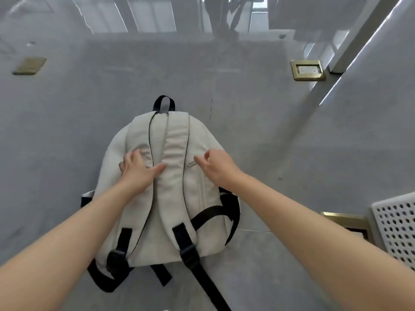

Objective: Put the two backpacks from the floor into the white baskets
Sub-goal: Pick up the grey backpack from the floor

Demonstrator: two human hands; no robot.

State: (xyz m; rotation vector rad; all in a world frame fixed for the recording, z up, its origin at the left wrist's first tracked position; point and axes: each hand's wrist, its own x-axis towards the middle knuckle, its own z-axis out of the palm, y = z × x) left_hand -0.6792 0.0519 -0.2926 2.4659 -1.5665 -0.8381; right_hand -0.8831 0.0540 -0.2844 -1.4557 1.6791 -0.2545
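A cream backpack [173, 194] with black straps lies flat on the grey floor, strap side up, its black top loop pointing away from me. My left hand [138, 168] rests on the left shoulder strap, fingers spread around it. Over the pack's right side, near a small zipper pull, my right hand [216, 163] hovers with fingers loosely curled and nothing visibly held. The perforated corner of a white basket [397, 230] shows at the right edge. Only one backpack is in sight.
Brass floor socket plates sit at the far right [308, 70], the far left [29, 66] and beside the basket [350, 223]. A white furniture leg [350, 48] stands at the upper right. Glossy grey floor tiles surround the pack.
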